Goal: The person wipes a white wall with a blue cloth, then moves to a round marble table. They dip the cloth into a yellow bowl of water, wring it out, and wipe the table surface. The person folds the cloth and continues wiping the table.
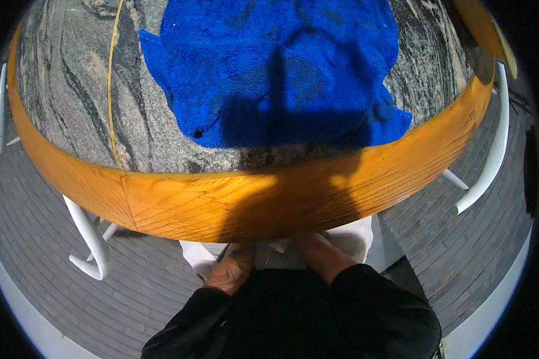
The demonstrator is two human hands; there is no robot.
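Both my hands are out of view, hidden below the wooden rim (175,197) of a table. My left forearm (229,271) and right forearm (325,258) come out of black sleeves and pass under that edge. White fabric (352,235) shows on either side of them. Before me is a grey, dark-veined stone tabletop (148,130). A crumpled blue towel (215,80) lies spread over its middle, with patches that look damp. Shadows of my head and of a thin looped shape fall across the towel and rim.
A thin yellow line (112,76) crosses the stone at the left. White curved chair parts (90,251) stand at the lower left, and more white chair parts (489,166) at the right. A brown object (476,22) overhangs the far right rim. Grey narrow pavers (130,287) cover the ground.
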